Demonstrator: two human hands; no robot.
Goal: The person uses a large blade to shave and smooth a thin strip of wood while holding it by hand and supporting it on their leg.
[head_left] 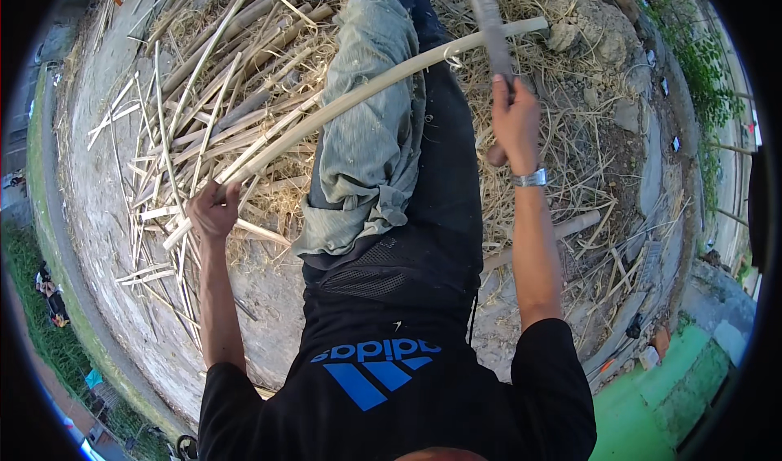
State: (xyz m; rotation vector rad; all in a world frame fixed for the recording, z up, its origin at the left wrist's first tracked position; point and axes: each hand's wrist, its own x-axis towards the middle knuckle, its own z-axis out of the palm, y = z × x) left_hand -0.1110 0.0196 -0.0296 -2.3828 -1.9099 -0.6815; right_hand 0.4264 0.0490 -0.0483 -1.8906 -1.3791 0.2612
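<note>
Though long, a slender, pale stick (pixel 366 88) snug in left grip (pixel 213 210), knife (pixel 487 25) snug in right grip (pixel 516 125)

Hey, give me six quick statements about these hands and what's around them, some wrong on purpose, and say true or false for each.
1. The left hand grips a long pale strip near one end. True.
2. The right hand holds a long-bladed tool. True.
3. In this view, the tool and the strip do not overlap. False: the tool crosses over the strip near its far end.
4. The left wrist wears metal. False: the silver wristband is on the right wrist.
5. A grey-green cloth lies beneath the strip. True.
6. Everything is packed in a crate. False: loose sticks lie strewn on the ground.
</note>
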